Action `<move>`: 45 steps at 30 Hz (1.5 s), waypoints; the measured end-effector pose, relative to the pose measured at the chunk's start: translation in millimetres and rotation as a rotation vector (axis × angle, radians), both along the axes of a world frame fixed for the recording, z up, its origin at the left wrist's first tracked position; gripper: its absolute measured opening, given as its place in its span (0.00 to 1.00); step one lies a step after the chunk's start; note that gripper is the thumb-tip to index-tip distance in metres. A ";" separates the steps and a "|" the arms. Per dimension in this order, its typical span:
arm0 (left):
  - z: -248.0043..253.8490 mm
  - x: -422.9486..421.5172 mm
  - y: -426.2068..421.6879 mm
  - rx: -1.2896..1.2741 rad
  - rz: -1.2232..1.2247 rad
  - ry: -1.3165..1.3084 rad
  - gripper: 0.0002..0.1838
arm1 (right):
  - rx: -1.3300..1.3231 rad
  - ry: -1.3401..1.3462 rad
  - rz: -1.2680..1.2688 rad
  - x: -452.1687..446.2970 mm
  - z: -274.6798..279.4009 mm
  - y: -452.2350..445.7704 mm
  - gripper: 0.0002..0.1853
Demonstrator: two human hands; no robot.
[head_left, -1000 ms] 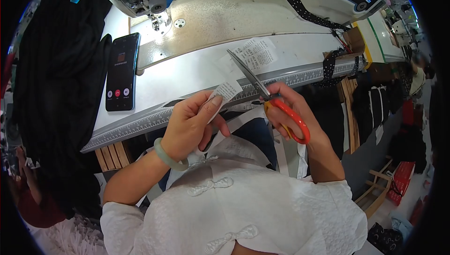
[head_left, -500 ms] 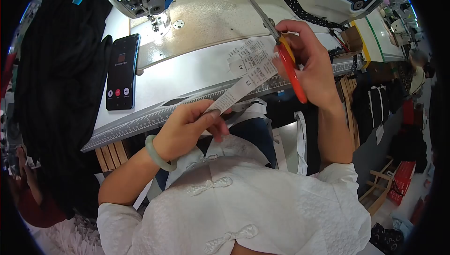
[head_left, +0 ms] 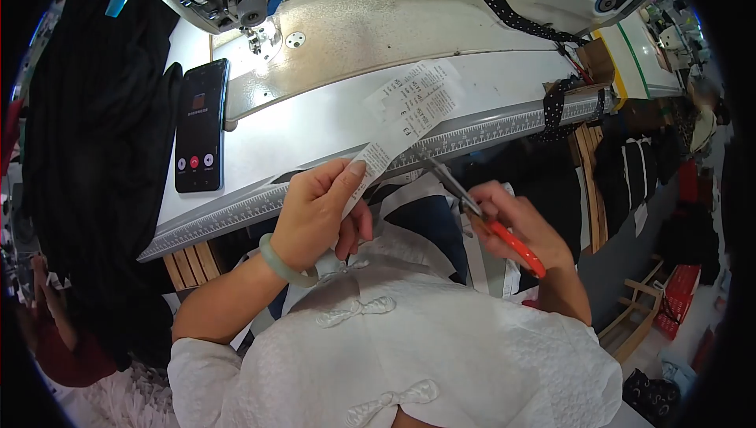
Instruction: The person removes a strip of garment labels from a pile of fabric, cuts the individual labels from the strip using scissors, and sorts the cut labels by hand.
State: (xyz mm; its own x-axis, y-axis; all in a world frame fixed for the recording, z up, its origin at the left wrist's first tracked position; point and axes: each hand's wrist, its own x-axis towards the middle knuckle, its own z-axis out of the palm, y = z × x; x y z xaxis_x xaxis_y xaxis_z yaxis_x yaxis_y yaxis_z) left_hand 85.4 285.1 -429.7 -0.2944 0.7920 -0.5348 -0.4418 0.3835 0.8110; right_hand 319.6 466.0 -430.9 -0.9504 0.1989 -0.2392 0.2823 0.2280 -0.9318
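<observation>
My left hand, with a pale bangle at the wrist, pinches a white strip of printed labels between thumb and fingers. More printed labels lie on the white tabletop at the strip's far end; whether they are joined to it I cannot tell. In my right hand is a pair of scissors with red-orange handles. Its blades point up and left, close to the table edge and right of the held strip. Some of the right fingers are hidden behind the handles.
A sewing machine stands at the back left. A lit phone lies on the table near black fabric. A measuring tape runs along the front edge. Black dotted ribbon crosses the machine bed at the right.
My right hand has brought the scissors down from above the labels to below the table edge. My left hand has shifted slightly, still gripping the strip.
</observation>
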 end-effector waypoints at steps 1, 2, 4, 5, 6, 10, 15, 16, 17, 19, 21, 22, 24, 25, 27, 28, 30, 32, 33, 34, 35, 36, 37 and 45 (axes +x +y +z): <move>0.1 -0.2 -0.1 0.007 0.005 -0.003 0.19 | -0.015 -0.094 0.014 4.3 -2.1 -4.6 0.25; 1.0 -0.5 0.5 0.007 0.002 -0.012 0.19 | -0.057 -0.137 -0.022 6.7 -6.6 -9.7 0.26; 2.7 -0.7 0.5 0.003 0.000 -0.027 0.19 | -0.145 -0.218 -0.091 6.5 -21.0 -20.5 0.27; 2.4 -0.5 0.1 0.001 -0.003 -0.028 0.19 | -0.148 -0.113 -0.092 3.4 -28.8 -23.5 0.29; 2.1 -0.8 0.2 0.002 -0.006 -0.026 0.19 | -0.167 -0.107 -0.092 -0.7 -29.2 -24.3 0.29; 1.7 -0.3 0.0 0.007 -0.023 -0.016 0.20 | -0.194 -0.053 -0.095 -20.5 -31.3 -21.6 0.29; 1.5 -1.3 -1.3 0.004 -0.038 -0.024 0.20 | -0.222 -0.046 -0.110 -30.5 -34.2 -20.1 0.28; 1.7 -1.3 -1.1 0.005 -0.040 -0.023 0.20 | -0.219 -0.039 -0.114 -30.6 -35.5 -20.0 0.27; 1.9 -1.5 -0.9 0.006 -0.042 -0.023 0.20 | -0.215 -0.031 -0.118 -30.8 -36.2 -19.7 0.27; 1.9 -1.8 -1.0 0.007 -0.046 -0.025 0.19 | -0.211 -0.023 -0.121 -30.6 -35.9 -19.4 0.26; 1.2 -1.6 -0.8 0.008 -0.049 -0.022 0.19 | -0.208 -0.025 -0.124 -30.5 -34.5 -19.4 0.25; 1.0 -1.4 -0.9 0.008 -0.050 -0.021 0.19 | -0.207 -0.031 -0.126 -30.8 -32.5 -19.2 0.24; 0.6 -1.5 -1.3 0.011 -0.048 -0.031 0.19 | -0.205 -0.030 -0.131 -31.0 -31.9 -19.5 0.22; 0.6 -1.5 -1.3 0.014 -0.048 -0.035 0.19 | -0.203 -0.024 -0.135 -30.2 -32.5 -19.8 0.21; 0.8 -0.9 -0.9 0.019 -0.036 -0.037 0.19 | -0.234 -0.027 -0.151 -29.3 -31.7 -19.0 0.19; 1.2 -0.9 -0.7 0.021 -0.031 -0.036 0.19 | -0.267 -0.035 -0.164 -29.3 -30.2 -18.3 0.18; 0.1 -1.3 0.2 0.037 -0.013 -0.046 0.19 | -0.327 -0.050 -0.202 -33.4 -24.4 -13.6 0.16; -2.0 -0.5 0.1 0.060 0.010 -0.052 0.18 | -0.390 -0.074 -0.257 -41.4 -13.7 -4.2 0.15; -3.0 0.1 0.3 0.077 0.025 -0.053 0.18 | -0.464 -0.042 -0.279 -45.2 -7.0 1.1 0.15; -3.5 0.2 1.7 0.098 0.039 -0.053 0.18 | -0.487 -0.048 -0.260 -48.5 -4.2 7.3 0.15; -4.5 0.2 2.1 0.123 0.047 -0.057 0.18 | -0.510 -0.057 -0.241 -51.0 -1.6 13.3 0.15; -6.0 0.9 1.3 0.146 0.055 -0.065 0.18 | -0.535 -0.070 -0.222 -51.4 0.7 17.3 0.15; -5.9 0.9 1.9 0.171 0.062 -0.071 0.18 | -0.527 -0.098 -0.207 -51.8 1.7 20.7 0.15; 0.4 1.8 16.7 0.220 0.026 -0.063 0.18 | -0.035 0.070 -0.284 -60.7 12.6 21.4 0.21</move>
